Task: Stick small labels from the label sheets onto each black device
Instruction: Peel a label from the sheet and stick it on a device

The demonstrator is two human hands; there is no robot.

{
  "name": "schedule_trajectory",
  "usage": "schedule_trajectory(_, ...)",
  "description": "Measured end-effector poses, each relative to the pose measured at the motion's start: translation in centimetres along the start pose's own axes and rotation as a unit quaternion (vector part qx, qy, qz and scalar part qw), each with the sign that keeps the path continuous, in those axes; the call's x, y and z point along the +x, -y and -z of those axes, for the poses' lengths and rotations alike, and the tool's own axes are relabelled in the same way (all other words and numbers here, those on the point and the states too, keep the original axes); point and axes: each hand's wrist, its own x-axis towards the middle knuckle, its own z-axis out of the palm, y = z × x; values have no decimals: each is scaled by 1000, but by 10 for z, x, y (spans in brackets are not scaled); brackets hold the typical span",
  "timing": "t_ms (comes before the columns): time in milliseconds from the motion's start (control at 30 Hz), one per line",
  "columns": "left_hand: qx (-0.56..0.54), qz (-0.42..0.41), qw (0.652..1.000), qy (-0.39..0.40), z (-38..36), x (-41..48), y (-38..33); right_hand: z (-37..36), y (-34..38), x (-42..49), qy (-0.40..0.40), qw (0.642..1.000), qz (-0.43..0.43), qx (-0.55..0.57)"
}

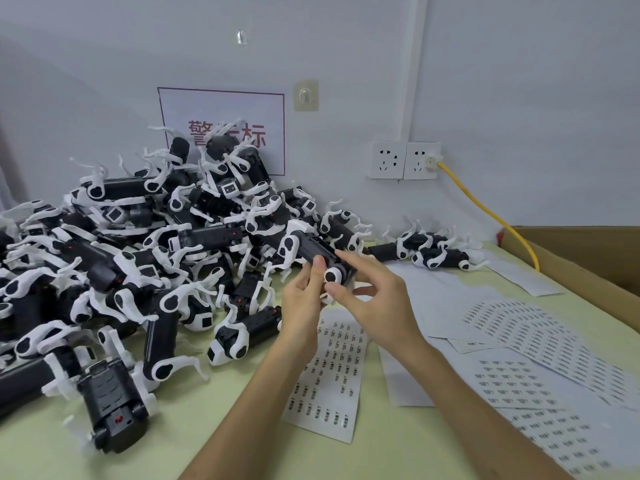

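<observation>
Head view: left hand (303,301) grips black device (313,250); right hand (375,303) pinches its end, probably pressing label. Next: peel from label sheet (332,375).

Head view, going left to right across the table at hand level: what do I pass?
Pile of black devices → left hand → right hand, both gripping one device → spread label sheets → cardboard box.

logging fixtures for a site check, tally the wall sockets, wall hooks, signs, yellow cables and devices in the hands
wall sockets: 2
wall hooks: 2
sign: 1
yellow cable: 1
black device in the hands: 1
total: 7
</observation>
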Motion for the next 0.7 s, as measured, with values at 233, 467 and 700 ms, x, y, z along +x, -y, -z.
schedule_trajectory(233,87,7,995,-54,-2,1,6,20,0,13,-71,992,-90,45)
schedule_trajectory(467,174,-43,984,18,-8,-3,11,91,-15,27,-273,793,-295,457)
schedule_trajectory(700,462,-194,848,-171,2,0,11,147,-31,20,-417,720,-228,506)
